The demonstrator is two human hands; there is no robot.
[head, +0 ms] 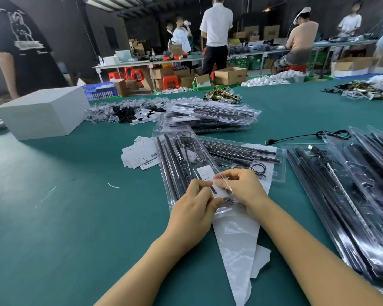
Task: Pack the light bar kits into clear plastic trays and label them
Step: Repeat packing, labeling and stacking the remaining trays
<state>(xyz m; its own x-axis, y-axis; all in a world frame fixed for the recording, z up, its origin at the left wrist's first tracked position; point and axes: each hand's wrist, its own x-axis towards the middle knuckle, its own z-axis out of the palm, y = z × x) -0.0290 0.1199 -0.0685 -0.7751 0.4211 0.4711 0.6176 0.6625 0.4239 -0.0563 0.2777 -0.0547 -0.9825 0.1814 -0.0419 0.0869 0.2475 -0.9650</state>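
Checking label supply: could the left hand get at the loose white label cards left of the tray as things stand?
Probably yes: the label cards lie uncovered on the cloth, with nothing between them and the left hand, though it now pinches the tray.

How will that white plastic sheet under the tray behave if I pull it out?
The sheet looks thin and wrinkled, so it is probably floppy and very light. The tray and both hands rest over its upper part, so it may drag the tray or tear.
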